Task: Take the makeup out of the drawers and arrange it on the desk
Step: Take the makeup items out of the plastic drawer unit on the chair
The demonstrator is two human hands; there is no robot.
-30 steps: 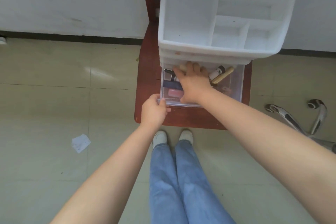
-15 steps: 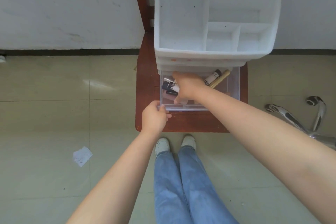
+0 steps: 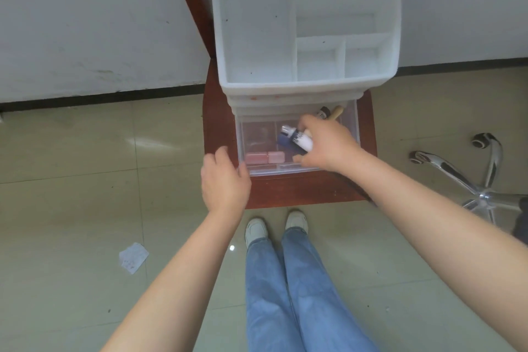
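Makeup tube (image 3: pixel 301 141) is clamped in the right grip (image 3: pixel 328 146) above the open drawer (image 3: pixel 354 128); left grip (image 3: pixel 225 177), fingers loosely apart, holds nothing beside it

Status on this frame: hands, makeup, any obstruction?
Right hand grips white tube over open drawer. Left hand open beside drawer front. Pink compacts remain inside. No obstruction.
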